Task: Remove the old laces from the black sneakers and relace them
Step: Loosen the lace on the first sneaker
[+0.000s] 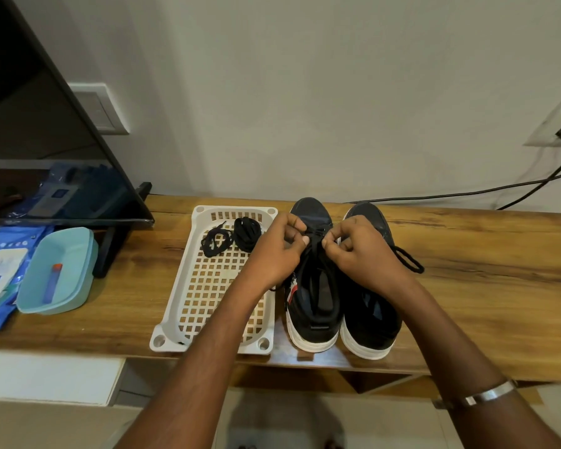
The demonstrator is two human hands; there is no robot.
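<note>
**Mia:** What do you see from the head camera?

**Ben:** Two black shoes stand side by side on the wooden table (467, 254). The left shoe (314, 306) sits just beside a white basket (175, 286). The right shoe (370, 315) touches the left one.

**Mia:** What are the hands doing?

**Ben:** The left hand (272, 254) and the right hand (366, 254) both pinch the lace (314, 241) on the left shoe, near its far end.

**Mia:** How will the lace feel?

**Ben:** I think soft, thin and floppy. It bends any way. Best to hold it close to the holes or by its stiff tip. The shoes look light, with bendy tops and firm white soles.

**Mia:** How many laces?

**Ben:** Two rolled bundles of laces (230, 238) lie at the far end of the basket. One loose loop (408, 260) hangs off the right shoe onto the table.

**Mia:** Anything else?

**Ben:** One blue tub (59, 270), far left.
</note>
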